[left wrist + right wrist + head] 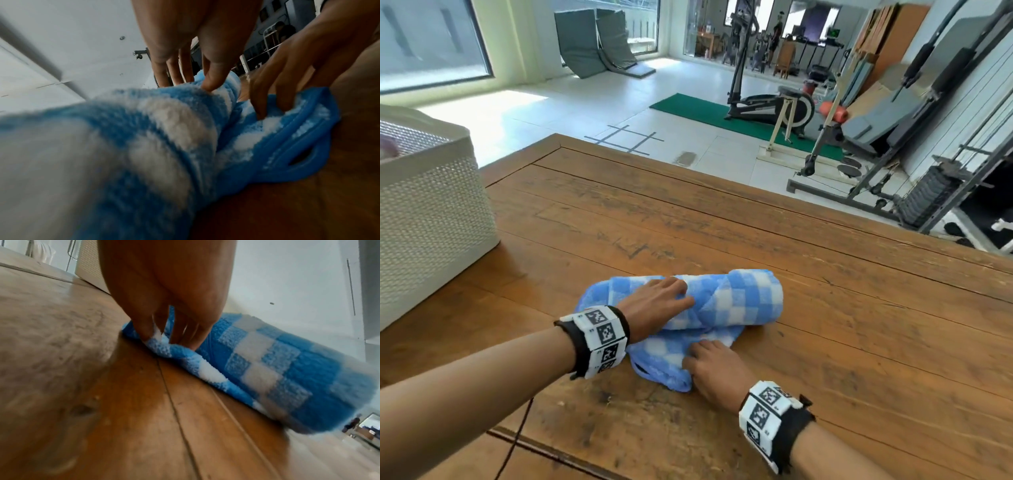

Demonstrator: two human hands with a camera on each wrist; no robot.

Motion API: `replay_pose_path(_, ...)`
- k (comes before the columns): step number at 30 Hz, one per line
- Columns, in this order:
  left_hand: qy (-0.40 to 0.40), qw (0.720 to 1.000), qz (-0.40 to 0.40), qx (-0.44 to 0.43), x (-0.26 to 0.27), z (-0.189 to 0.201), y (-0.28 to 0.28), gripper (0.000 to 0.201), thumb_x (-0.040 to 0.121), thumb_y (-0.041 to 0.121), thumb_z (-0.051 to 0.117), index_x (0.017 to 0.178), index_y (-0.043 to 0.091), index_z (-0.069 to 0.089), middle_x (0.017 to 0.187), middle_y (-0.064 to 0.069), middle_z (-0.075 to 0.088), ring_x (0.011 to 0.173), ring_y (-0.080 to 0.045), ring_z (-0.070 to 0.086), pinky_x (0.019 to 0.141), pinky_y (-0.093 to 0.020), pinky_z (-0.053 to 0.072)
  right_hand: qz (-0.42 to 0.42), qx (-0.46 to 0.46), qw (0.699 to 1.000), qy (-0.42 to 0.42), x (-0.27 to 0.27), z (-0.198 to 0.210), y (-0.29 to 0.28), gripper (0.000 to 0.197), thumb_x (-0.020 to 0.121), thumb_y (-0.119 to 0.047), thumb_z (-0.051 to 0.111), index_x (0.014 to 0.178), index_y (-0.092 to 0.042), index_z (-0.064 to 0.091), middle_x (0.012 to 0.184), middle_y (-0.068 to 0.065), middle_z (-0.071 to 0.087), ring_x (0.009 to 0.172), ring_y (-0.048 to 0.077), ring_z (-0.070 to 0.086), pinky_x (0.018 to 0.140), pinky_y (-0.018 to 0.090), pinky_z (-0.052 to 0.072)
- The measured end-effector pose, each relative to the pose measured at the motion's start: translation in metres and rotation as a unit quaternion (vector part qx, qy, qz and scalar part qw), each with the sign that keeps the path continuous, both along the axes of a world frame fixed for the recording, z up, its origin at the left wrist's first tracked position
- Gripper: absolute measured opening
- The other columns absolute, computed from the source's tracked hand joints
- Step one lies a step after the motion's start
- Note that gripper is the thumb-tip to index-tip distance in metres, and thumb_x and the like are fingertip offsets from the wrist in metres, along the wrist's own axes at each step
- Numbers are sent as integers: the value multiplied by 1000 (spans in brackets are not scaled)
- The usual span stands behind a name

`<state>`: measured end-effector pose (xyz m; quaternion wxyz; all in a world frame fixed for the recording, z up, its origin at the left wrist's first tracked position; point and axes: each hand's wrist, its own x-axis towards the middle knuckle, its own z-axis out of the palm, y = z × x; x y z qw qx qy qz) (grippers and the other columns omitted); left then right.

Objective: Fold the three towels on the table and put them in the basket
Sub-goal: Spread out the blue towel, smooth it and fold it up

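Left fingers (674,287): extended, pressed flat on top of towel roll; thumb tip dug into the pile in the left wrist view.
Right fingers (148,331): curled, pinching loose near edge of towel against worktop.
Left hand (654,305): at 10 o'clock of right hand (717,371).
Towel (743,298): blue-and-white checked, part-rolled, lying on worktop (825,342).
Basket (431,212): white, woven, standing on worktop at 10 o'clock of towel, well apart.
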<state>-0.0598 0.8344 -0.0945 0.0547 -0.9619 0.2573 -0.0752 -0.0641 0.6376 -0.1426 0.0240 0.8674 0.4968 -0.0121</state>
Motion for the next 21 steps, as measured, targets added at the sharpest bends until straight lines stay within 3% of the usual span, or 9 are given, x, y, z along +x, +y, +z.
replay_pose_path(2, -1, 999, -9, -33, -5, -10, 2, 66, 38, 9, 80, 101, 22, 65, 95, -1, 62, 82, -20, 62, 59, -23, 50, -42, 41, 995, 84, 3, 5, 5, 25, 86, -23, 41, 97, -13, 61, 92, 9, 67, 85, 31, 64, 68, 35, 48)
replay_pose_path(4, 22, 997, -18, -65, -11, -15, -2, 53, 54, 15, 70, 106, 22, 64, 94, -1, 61, 83, -21, 60, 65, -24, 51, -91, 91, 979, 161, 8, 9, 4, 39, 91, -30, 31, 118, -9, 50, 106, 16, 65, 95, 37, 61, 75, 45, 47)
replay_pose_path(5, 36, 996, -18, -84, -14, -16, -5, 43, 64, 22, 61, 107, 21, 63, 93, -2, 59, 84, -22, 57, 68, -27, 51, -103, 126, 968, 193, 12, 13, 2, 40, 91, -33, 28, 118, -11, 47, 105, 16, 65, 92, 36, 61, 75, 46, 48)
replay_pose_path(7, 72, 987, -3, -144, -17, -16, -7, 37, 79, 37, 47, 107, 19, 63, 97, -5, 56, 90, -25, 55, 76, -31, 49, -116, 175, 956, 204, 18, 22, -2, 28, 93, -35, 29, 104, -18, 48, 92, 12, 65, 80, 31, 62, 71, 47, 48)
replay_pose_path(11, 93, 980, 13, -176, -22, -13, -7, 34, 74, 31, 60, 102, 11, 65, 104, -7, 56, 100, -25, 52, 82, -32, 45, -121, 195, 951, 206, 29, 27, 2, 16, 94, -31, 34, 83, -23, 42, 80, 8, 59, 70, 24, 55, 66, 44, 45)
replay_pose_path(13, 83, 985, 20, -152, -22, -15, -10, 26, 74, 35, 64, 85, 12, 64, 96, -5, 58, 91, -24, 57, 77, -33, 52, -91, 200, 967, 129, 29, 31, 6, 19, 91, -28, 36, 80, -20, 48, 82, 5, 56, 73, 20, 51, 69, 34, 40)
replay_pose_path(16, 52, 983, 32, -175, -20, -18, -16, 15, 71, 25, 62, 73, 11, 63, 88, -5, 62, 85, -26, 60, 73, -34, 54, -68, 157, 985, -35, 31, 35, 8, 21, 88, -26, 40, 74, -20, 55, 76, -1, 56, 68, 18, 50, 71, 28, 30)
replay_pose_path(21, 16, 976, 44, -211, -20, -28, -14, 17, 90, 23, 45, 87, 13, 59, 90, -4, 60, 91, -25, 53, 79, -38, 48, -106, 106, 988, -40, 27, 40, 10, 25, 89, -29, 41, 66, -25, 49, 51, -6, 51, 48, 14, 49, 66, 25, 32)
